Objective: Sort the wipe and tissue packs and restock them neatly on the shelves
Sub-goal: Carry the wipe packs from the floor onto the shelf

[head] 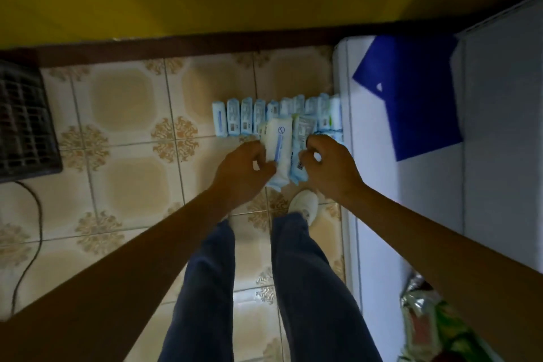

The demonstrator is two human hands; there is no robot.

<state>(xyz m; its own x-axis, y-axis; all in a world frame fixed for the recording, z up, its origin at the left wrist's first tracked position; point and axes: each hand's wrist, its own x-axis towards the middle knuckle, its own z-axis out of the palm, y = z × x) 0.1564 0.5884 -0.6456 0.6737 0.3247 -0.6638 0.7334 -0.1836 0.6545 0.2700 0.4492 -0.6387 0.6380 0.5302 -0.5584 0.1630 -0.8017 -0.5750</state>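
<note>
Left hand (244, 167) grips white pack (279, 150), right hand (329, 167) pinches barcoded pack (302, 138), both on near side of row of packs (246, 117) standing on floor (123, 114); risks: slick film slipping, a dropped pack toppling row; look-alike wrappers missorted in dim light.

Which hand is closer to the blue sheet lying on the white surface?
Right. The right hand, gripping a barcoded pack, lies left of the blue sheet; the left hand, gripping the white pack, is farther left, beyond both packs.
</note>
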